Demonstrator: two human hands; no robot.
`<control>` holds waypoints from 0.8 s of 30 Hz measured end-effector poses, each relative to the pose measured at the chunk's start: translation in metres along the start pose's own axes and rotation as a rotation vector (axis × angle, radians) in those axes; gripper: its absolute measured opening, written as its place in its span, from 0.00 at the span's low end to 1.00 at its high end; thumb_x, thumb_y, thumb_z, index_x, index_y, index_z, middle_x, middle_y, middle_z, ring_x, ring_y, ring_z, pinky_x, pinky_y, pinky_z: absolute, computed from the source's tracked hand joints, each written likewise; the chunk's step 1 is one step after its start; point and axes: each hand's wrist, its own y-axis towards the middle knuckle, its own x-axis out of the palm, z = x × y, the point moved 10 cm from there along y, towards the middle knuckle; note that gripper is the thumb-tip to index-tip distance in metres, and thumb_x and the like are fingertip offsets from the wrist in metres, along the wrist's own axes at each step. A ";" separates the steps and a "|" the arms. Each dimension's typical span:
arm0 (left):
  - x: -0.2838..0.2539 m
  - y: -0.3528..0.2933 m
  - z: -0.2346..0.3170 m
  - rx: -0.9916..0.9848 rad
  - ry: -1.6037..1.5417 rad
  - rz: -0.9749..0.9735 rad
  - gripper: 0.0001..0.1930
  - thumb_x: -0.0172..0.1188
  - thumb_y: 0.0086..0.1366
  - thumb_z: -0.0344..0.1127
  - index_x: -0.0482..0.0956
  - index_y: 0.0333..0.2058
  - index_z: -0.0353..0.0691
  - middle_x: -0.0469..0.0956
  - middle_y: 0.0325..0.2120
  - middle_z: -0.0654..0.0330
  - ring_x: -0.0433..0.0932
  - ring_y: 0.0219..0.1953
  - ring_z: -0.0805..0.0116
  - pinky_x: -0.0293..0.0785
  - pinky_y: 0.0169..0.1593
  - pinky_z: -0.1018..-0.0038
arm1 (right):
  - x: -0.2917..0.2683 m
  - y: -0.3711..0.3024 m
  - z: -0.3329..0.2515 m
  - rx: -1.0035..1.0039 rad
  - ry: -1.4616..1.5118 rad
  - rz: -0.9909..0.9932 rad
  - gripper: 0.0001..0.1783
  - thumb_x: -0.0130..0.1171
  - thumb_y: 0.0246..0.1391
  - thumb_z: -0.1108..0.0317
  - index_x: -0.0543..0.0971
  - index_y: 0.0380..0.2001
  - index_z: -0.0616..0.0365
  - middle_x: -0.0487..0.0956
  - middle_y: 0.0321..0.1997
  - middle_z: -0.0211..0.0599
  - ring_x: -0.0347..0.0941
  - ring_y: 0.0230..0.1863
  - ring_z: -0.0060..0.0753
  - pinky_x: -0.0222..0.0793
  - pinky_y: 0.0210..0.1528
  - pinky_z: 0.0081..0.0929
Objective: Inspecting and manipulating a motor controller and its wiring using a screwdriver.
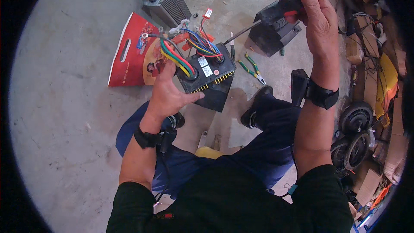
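My left hand (166,92) grips the near left side of a black motor controller (210,74), thumb along its lower edge. Thick red, yellow and green cables (177,56) and a bundle of thin coloured wires (202,43) come out of its top. Yellow marks line the near edge. My right hand (318,15) is raised at the upper right, closed around a black power screwdriver (286,6) with a red trigger. Its long thin shaft points down left, and the tip is at the controller's far right corner. Whether it touches a screw, I cannot tell.
A finned grey controller (168,4) and a red bag (133,56) lie beyond my left hand. Green-handled pliers (253,69), a knife (232,45) and a black box (271,39) are on the floor at right. Wheels (356,118), cardboard and a yellow panel (387,84) crowd the right side.
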 end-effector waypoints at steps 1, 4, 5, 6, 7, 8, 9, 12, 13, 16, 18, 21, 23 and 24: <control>-0.001 0.000 0.001 0.008 0.024 0.003 0.50 0.84 0.39 0.36 0.67 0.61 0.30 0.77 0.54 0.48 0.77 0.58 0.57 0.70 0.64 0.66 | 0.000 0.001 0.001 0.003 0.001 -0.003 0.24 0.53 0.72 0.48 0.79 0.46 0.61 0.84 0.40 0.35 0.77 0.34 0.22 0.72 0.39 0.22; -0.001 0.000 0.001 0.021 0.052 0.004 0.50 0.84 0.39 0.35 0.68 0.62 0.31 0.77 0.54 0.48 0.77 0.57 0.56 0.70 0.64 0.66 | 0.000 0.002 0.001 0.006 -0.026 -0.003 0.23 0.53 0.73 0.48 0.79 0.46 0.60 0.84 0.41 0.35 0.77 0.33 0.22 0.72 0.39 0.21; 0.000 0.001 0.001 0.025 0.054 0.003 0.51 0.84 0.39 0.35 0.67 0.62 0.31 0.78 0.54 0.49 0.77 0.57 0.56 0.70 0.63 0.66 | 0.000 0.002 0.002 0.008 -0.028 -0.002 0.23 0.52 0.73 0.48 0.79 0.46 0.60 0.84 0.40 0.35 0.76 0.33 0.22 0.72 0.39 0.21; 0.000 0.001 0.000 0.012 0.031 0.003 0.51 0.84 0.39 0.35 0.67 0.62 0.31 0.78 0.54 0.49 0.77 0.57 0.56 0.70 0.63 0.66 | 0.000 0.002 0.002 0.010 -0.030 -0.002 0.23 0.52 0.73 0.48 0.79 0.46 0.60 0.84 0.40 0.35 0.76 0.33 0.21 0.72 0.39 0.21; 0.000 0.001 -0.001 -0.002 0.007 0.004 0.51 0.84 0.39 0.35 0.67 0.62 0.31 0.78 0.54 0.49 0.77 0.57 0.57 0.70 0.64 0.66 | 0.000 0.002 0.002 0.012 -0.032 -0.002 0.23 0.52 0.73 0.48 0.79 0.46 0.60 0.84 0.40 0.35 0.76 0.33 0.21 0.72 0.39 0.21; 0.001 0.000 -0.003 -0.026 0.002 0.002 0.51 0.84 0.39 0.35 0.67 0.63 0.32 0.78 0.54 0.49 0.77 0.57 0.57 0.70 0.64 0.66 | 0.001 0.002 0.002 0.005 -0.018 -0.004 0.23 0.52 0.73 0.48 0.79 0.46 0.60 0.84 0.40 0.35 0.76 0.33 0.21 0.72 0.39 0.21; 0.001 -0.001 -0.001 -0.020 -0.012 0.003 0.51 0.84 0.39 0.34 0.67 0.62 0.32 0.78 0.54 0.50 0.77 0.57 0.57 0.70 0.63 0.66 | 0.001 0.003 0.001 -0.003 -0.004 -0.007 0.23 0.52 0.73 0.48 0.79 0.46 0.60 0.84 0.40 0.35 0.76 0.33 0.21 0.71 0.39 0.21; 0.001 -0.002 -0.001 -0.036 0.005 -0.007 0.50 0.84 0.39 0.34 0.68 0.62 0.33 0.78 0.53 0.51 0.77 0.57 0.58 0.70 0.64 0.66 | 0.001 0.003 0.000 -0.012 -0.009 -0.019 0.23 0.51 0.73 0.48 0.79 0.46 0.60 0.84 0.40 0.35 0.76 0.33 0.21 0.71 0.39 0.21; 0.001 -0.002 0.000 -0.040 0.016 -0.015 0.49 0.84 0.39 0.33 0.68 0.62 0.33 0.78 0.53 0.51 0.77 0.57 0.58 0.70 0.64 0.66 | 0.001 0.003 0.000 -0.012 -0.019 -0.024 0.23 0.51 0.73 0.48 0.79 0.46 0.60 0.84 0.40 0.35 0.76 0.33 0.21 0.71 0.38 0.21; 0.002 -0.001 0.001 -0.030 -0.019 -0.016 0.48 0.83 0.39 0.32 0.68 0.61 0.33 0.78 0.53 0.52 0.77 0.58 0.58 0.70 0.64 0.66 | 0.002 0.003 -0.001 -0.012 -0.036 -0.023 0.23 0.52 0.73 0.48 0.79 0.46 0.59 0.84 0.40 0.35 0.76 0.32 0.21 0.71 0.38 0.21; 0.002 0.000 0.002 -0.025 -0.036 -0.015 0.48 0.83 0.40 0.32 0.68 0.61 0.33 0.78 0.53 0.52 0.77 0.58 0.58 0.69 0.64 0.66 | 0.002 0.003 -0.001 0.006 -0.024 -0.013 0.23 0.52 0.73 0.48 0.79 0.45 0.59 0.84 0.40 0.35 0.76 0.32 0.21 0.71 0.38 0.20; 0.002 -0.001 0.002 -0.021 -0.001 -0.032 0.49 0.84 0.40 0.31 0.67 0.62 0.32 0.77 0.54 0.52 0.77 0.58 0.60 0.71 0.64 0.66 | 0.004 0.002 -0.004 0.008 -0.045 -0.005 0.23 0.52 0.73 0.48 0.79 0.45 0.59 0.84 0.40 0.35 0.76 0.32 0.21 0.71 0.37 0.20; 0.003 -0.001 0.003 -0.007 0.040 -0.051 0.51 0.86 0.41 0.30 0.66 0.64 0.30 0.75 0.55 0.53 0.77 0.57 0.64 0.75 0.64 0.66 | 0.006 0.001 -0.008 -0.007 -0.050 -0.003 0.23 0.54 0.72 0.47 0.79 0.44 0.59 0.84 0.38 0.34 0.77 0.32 0.21 0.72 0.37 0.20; 0.003 -0.001 0.002 -0.016 0.039 -0.053 0.52 0.86 0.41 0.30 0.65 0.64 0.30 0.75 0.55 0.53 0.77 0.57 0.64 0.75 0.64 0.66 | 0.007 0.001 -0.010 -0.019 -0.040 -0.003 0.23 0.56 0.70 0.47 0.80 0.42 0.60 0.83 0.36 0.33 0.78 0.32 0.21 0.74 0.36 0.21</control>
